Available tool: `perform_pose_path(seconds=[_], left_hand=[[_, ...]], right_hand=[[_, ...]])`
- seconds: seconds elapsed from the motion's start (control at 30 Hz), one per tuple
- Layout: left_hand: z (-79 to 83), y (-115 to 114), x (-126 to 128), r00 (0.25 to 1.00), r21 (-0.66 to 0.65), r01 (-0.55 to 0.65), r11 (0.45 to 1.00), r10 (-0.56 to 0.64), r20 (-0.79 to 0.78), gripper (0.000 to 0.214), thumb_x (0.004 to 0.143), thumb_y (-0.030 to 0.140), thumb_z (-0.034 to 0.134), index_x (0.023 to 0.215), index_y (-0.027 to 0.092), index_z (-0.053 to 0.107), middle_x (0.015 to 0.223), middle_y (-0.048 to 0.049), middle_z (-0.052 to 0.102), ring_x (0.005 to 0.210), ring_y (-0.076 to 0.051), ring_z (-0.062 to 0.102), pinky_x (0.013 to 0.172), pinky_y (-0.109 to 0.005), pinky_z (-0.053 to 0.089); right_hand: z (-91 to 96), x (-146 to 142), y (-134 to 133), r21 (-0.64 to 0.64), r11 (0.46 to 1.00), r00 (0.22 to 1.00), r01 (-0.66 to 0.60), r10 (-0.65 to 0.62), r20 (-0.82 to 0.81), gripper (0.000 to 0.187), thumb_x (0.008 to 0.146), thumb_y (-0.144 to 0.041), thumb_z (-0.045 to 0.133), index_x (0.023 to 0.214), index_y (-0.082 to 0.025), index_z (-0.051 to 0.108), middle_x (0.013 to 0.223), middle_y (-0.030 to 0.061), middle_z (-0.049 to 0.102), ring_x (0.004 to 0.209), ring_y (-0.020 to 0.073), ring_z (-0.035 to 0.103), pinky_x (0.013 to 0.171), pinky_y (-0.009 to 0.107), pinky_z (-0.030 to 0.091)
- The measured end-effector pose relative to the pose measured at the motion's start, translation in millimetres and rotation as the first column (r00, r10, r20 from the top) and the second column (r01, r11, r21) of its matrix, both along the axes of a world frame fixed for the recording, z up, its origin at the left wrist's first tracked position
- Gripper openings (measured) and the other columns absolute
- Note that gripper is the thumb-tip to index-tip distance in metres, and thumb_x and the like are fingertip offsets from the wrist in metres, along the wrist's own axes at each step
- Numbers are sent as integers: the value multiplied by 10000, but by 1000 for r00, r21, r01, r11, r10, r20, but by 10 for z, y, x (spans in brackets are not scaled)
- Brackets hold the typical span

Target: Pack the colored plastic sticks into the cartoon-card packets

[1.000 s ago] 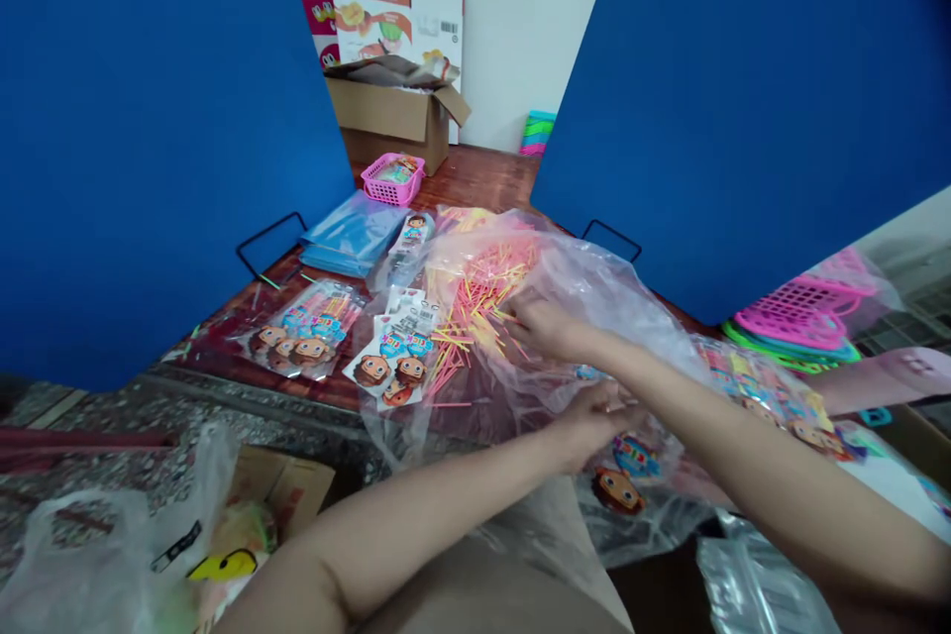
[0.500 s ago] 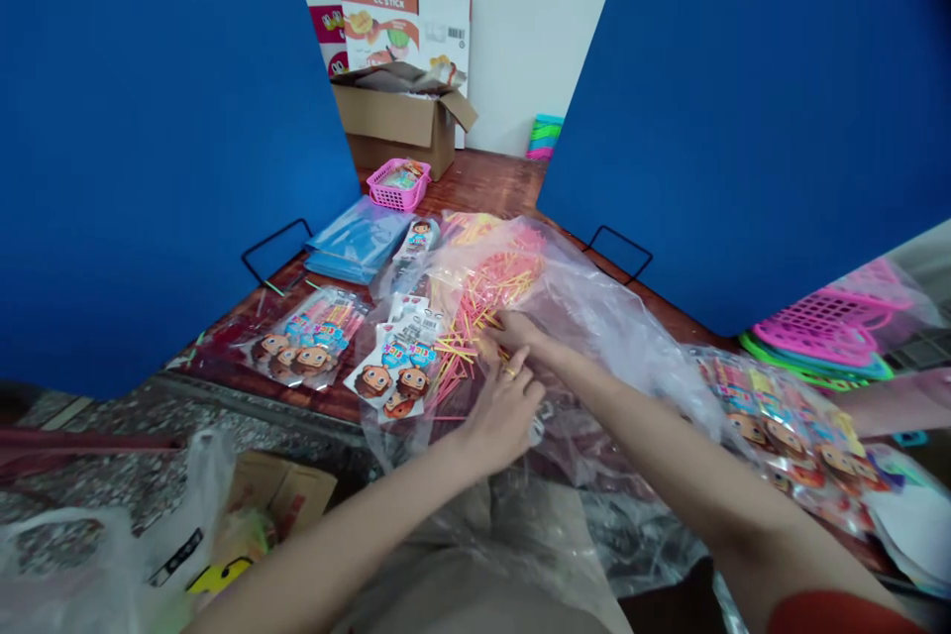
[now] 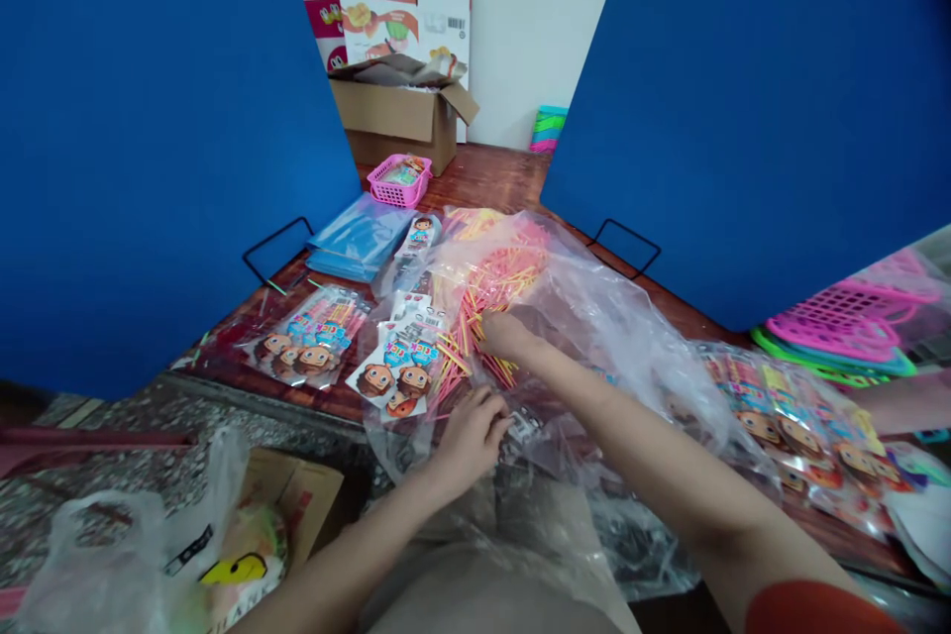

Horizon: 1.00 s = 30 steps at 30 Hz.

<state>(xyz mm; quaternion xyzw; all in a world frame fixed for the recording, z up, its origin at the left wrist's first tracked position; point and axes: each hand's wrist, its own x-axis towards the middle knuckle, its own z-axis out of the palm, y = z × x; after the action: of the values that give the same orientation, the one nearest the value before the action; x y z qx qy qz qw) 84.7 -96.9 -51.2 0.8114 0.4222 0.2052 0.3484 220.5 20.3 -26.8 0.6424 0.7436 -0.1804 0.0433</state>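
Note:
A large clear plastic bag (image 3: 594, 317) lies open on the wooden table (image 3: 505, 180) and holds a heap of thin pink, yellow and orange sticks (image 3: 482, 302). My right hand (image 3: 507, 337) reaches into the bag, fingers closed around a bunch of the sticks. My left hand (image 3: 470, 438) is at the bag's near edge, fingers curled on a small clear packet whose contents I cannot make out. Printed cartoon-face packets (image 3: 393, 367) lie just left of both hands.
More cartoon packets (image 3: 308, 337) lie left and a pile of them (image 3: 802, 421) right. Blue sheets (image 3: 357, 238), a pink basket (image 3: 397, 180) and a cardboard box (image 3: 397, 114) sit farther back. Blue panels (image 3: 149, 139) flank the table. Stacked pink baskets (image 3: 854, 317) stand far right.
My left hand moved from the right, by a packet, over to the bag's near edge. My right hand drew slightly nearer and closed on sticks.

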Motion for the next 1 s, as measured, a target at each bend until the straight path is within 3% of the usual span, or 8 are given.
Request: perform_pose_path(seconds=[0.13, 0.37, 0.47, 0.53, 0.67, 0.73, 0.9, 1.0], left_hand=[[7, 77, -63, 935, -260, -119, 958, 196, 296, 98, 800, 254, 575, 731, 185, 587, 738, -16, 596, 731, -176, 557, 687, -281, 417], [229, 347, -246, 547, -677, -194, 709, 652, 525, 294, 649, 392, 756, 765, 171, 600, 666, 18, 600, 595, -111, 529, 591, -219, 431], [301, 455, -269, 411, -705, -198, 681, 711, 570, 334, 574, 370, 813, 728, 174, 590, 615, 41, 563, 548, -85, 498, 542, -190, 415], [325, 494, -252, 363, -707, -194, 680, 719, 592, 331, 563, 363, 822, 709, 176, 591, 604, 43, 555, 539, -81, 496, 529, -187, 418], [366, 487, -168, 346, -750, -150, 645, 745, 571, 352, 550, 374, 833, 700, 173, 587, 612, 42, 566, 545, -84, 517, 547, -198, 442], [376, 468, -128, 377, -779, -122, 615, 755, 536, 383, 522, 378, 847, 714, 166, 592, 612, 45, 567, 542, -85, 519, 548, -204, 441], [263, 461, -91, 438, -765, -142, 629, 733, 521, 398, 521, 396, 844, 749, 158, 620, 617, 50, 565, 532, -78, 479, 529, -198, 392], [123, 474, -88, 498, -665, -188, 723, 654, 569, 315, 624, 417, 779, 738, 167, 623, 626, 42, 560, 562, -97, 472, 562, -215, 385]], right_hand=[[-29, 78, 28, -2, 996, 994, 85, -85, -74, 248, 836, -192, 530, 1018, -72, 650, 1046, 201, 683, 963, 261, 647, 786, 287, 450], [-97, 342, -111, 12, 970, 905, 241, -221, -365, 192, 885, -293, 503, 828, -130, 587, 796, 59, 640, 703, 142, 539, 640, 228, 393], [-123, 342, -225, 7, 948, 821, 317, -271, -502, 234, 930, -323, 397, 877, -147, 541, 718, 10, 592, 640, 123, 515, 595, 218, 406], [-126, 319, -295, -100, 914, 638, 394, -350, -686, 225, 949, -315, 347, 920, -164, 512, 669, -10, 579, 599, 123, 538, 581, 223, 436], [-104, 291, -393, -596, 723, -154, 350, -583, -798, 86, 931, -243, 413, 909, -194, 479, 618, -9, 594, 551, 142, 590, 589, 278, 500], [-87, 290, -428, -706, 671, -300, 228, -641, -706, 58, 901, -207, 470, 851, -189, 495, 599, -4, 585, 543, 144, 592, 600, 295, 514], [-78, 264, -566, -473, 839, -180, 269, -439, -880, 189, 791, -320, 661, 770, -198, 518, 644, -11, 567, 592, 145, 563, 654, 306, 499], [-176, 257, -654, -59, 874, 112, 483, -129, -985, 213, 832, -408, 602, 834, -214, 513, 762, 0, 586, 707, 151, 541, 731, 293, 453]])
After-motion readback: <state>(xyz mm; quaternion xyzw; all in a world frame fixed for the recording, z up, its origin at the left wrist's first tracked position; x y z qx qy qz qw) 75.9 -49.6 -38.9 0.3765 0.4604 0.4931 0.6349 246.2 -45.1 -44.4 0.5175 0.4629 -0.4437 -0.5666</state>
